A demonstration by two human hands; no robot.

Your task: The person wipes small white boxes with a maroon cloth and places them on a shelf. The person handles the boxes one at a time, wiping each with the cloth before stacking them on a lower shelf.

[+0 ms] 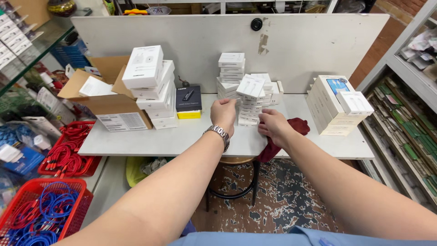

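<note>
two hands [248,119], four white box stacks [250,100]

Bare forearms; silver metal wristwatch [219,133] (left wrist); light blue shirt [300,237] below.

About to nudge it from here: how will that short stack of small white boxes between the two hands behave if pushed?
The stack of small white boxes looks uneven, its top box sitting askew, so a push would probably topple or fan it. The cartons seem rigid and likely light. On the smooth white table, the bottom ones may slide rather than grip.
</note>
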